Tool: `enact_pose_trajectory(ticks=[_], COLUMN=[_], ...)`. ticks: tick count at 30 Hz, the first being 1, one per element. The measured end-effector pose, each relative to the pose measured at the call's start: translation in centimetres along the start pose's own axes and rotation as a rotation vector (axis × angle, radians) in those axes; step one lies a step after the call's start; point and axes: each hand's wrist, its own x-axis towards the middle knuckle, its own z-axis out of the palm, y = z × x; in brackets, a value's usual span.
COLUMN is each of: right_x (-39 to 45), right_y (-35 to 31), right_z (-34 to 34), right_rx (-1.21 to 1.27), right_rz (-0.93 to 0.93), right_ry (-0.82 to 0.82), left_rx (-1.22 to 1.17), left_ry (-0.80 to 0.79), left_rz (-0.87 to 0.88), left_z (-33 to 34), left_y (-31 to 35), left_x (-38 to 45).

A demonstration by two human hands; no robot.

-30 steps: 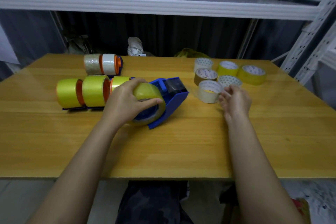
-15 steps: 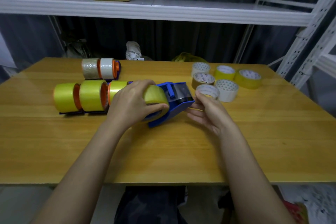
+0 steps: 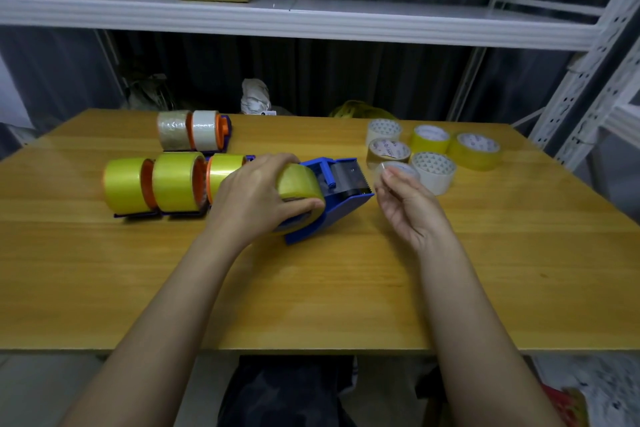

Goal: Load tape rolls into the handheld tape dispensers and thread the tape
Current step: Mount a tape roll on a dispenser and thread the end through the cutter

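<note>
Now, blue dispenser (image 3: 332, 208), glossy yellow roll (image 3: 298, 184) loaded

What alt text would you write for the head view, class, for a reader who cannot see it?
A left hand grips a yellow tape roll in a blue dispenser on a wooden table, while the right hand hangs open beside it. Loose rolls lie behind.

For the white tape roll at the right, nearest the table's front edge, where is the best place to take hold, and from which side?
Take the white roll from above, fingers across its outer wall. It lies flat with the core up. Its right and front sides look free; other rolls crowd the back and left.
</note>
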Motion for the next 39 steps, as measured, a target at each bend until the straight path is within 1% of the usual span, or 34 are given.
enact_pose_trajectory(ticks=[2,9,13,18,21,26,30,32,33,34,36,37,39], right_x=[0.1,0.5,0.0,-0.2,-0.2,-0.4,-0.4,-0.4,-0.3,-0.2,0.1,0.0,-0.5], right_y=[0.2,1.7,2.0,2.1,2.2,1.9,1.6,1.9,2.0,2.0,1.2,0.6,-0.4], right_z=[0.0,0.2,0.5,0.8,1.1,1.4,1.9,1.8,1.7,1.4,1.5,1.9,3.3], right_rx=[0.034,0.005,-0.098,-0.167,-0.238,-0.179,-0.143,-0.146,-0.179,-0.233,-0.358,-0.389,-0.395], right_rz=[0.031,0.142,0.146,0.093,0.124,0.302,0.337,0.345,0.295,0.199,-0.096,-0.22,-0.355], right_ry=[-0.036,-0.164,-0.158,-0.149,-0.131,-0.164,-0.148,-0.11,-0.077,-0.038,-0.001,-0.022,-0.102], left_rx=[-0.012,-0.084,-0.11,-0.115,-0.119,-0.203,-0.307,-0.421,-0.473,-0.503,-0.523,-0.543,-0.606], left_ry=[0.008,0.042,0.067,0.087,0.106,0.121,0.122,0.146,0.164,0.175,0.164,0.145,0.102], left_rz=[0.002,0.007,0.015,-0.017,-0.029,-0.121,-0.204,-0.276,-0.307,-0.323,-0.313,-0.315,-0.343], left_z=[0.0,0.2,0.3,0.4,0.5,1.1,1.6,1.4,1.2,1.0,0.4,0.3,0.4], left_y=[0.1,0.4,0.5,0.8,1.0,0.7,0.4,0.3,0.3,0.2,0.1,0.1,0.2], left_x=[0.0,0.3,0.5,0.8,1.0,0.8,0.6,0.6,0.7,0.9,1.4,1.6,1.8])
